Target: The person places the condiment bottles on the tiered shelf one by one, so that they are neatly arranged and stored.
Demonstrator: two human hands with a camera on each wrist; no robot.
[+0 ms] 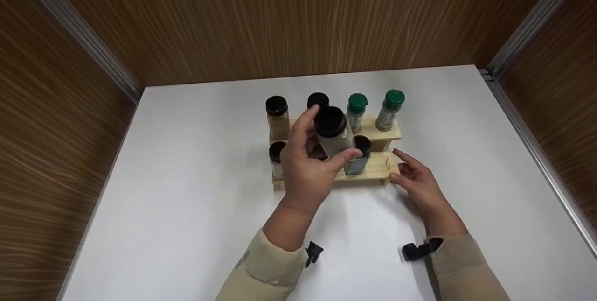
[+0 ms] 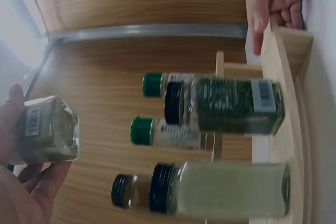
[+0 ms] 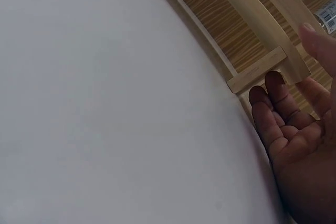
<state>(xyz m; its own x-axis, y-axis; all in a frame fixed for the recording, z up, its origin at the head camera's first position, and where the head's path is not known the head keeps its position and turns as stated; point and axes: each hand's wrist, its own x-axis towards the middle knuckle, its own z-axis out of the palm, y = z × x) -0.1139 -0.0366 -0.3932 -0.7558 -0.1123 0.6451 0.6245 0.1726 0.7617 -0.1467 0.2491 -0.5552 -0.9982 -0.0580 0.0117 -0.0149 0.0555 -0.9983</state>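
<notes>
My left hand [image 1: 305,177] grips a glass spice jar [image 1: 338,143] with a black lid, thumb on one side and fingers on the other. It holds the jar raised over a two-step wooden rack [image 1: 377,170]. In the left wrist view this jar [image 2: 51,132] shows a barcode label and its base, apart from the rack. My right hand [image 1: 419,186] holds the right end of the rack's lower step, thumb at the front corner and index finger farther back. Its other fingers [image 3: 273,121] curl beside the rack's leg [image 3: 257,70].
Two green-capped jars [image 1: 357,107] and two black-lidded jars [image 1: 279,126] stand on the upper step. Below are a jar of green herbs [image 2: 236,106], a pale-filled jar [image 2: 231,190] and others partly behind my left hand. Wood-grain panels [image 1: 303,21] enclose the white table [image 1: 196,198].
</notes>
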